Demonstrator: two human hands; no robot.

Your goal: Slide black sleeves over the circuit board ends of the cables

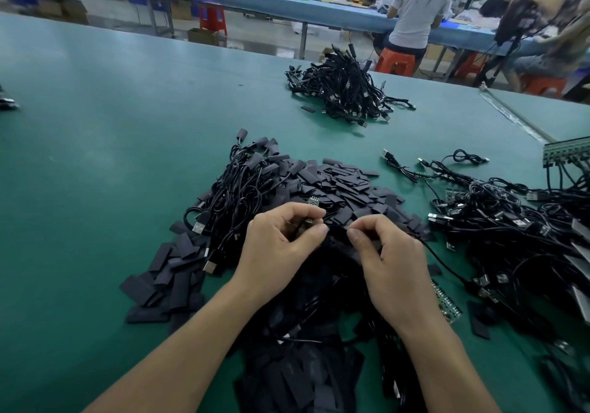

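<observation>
A big heap of flat black sleeves (338, 182) lies on the green table (111, 157) in front of me. My left hand (281, 243) pinches a small green circuit board end (309, 221) between thumb and forefinger. My right hand (386, 253) pinches a black sleeve (338, 230) right beside it, with a thin black cable (443, 262) trailing off to the right. Board and sleeve meet between my fingertips; how far one sits in the other is hidden.
A tangle of bare-board USB cables (510, 221) lies at the right. A pile of sleeved cables (344, 90) sits farther back. Cables with sleeves (230, 189) lie left of the heap. A loose green board (445, 304) lies by my right wrist. People work at a blue bench (287, 6) behind.
</observation>
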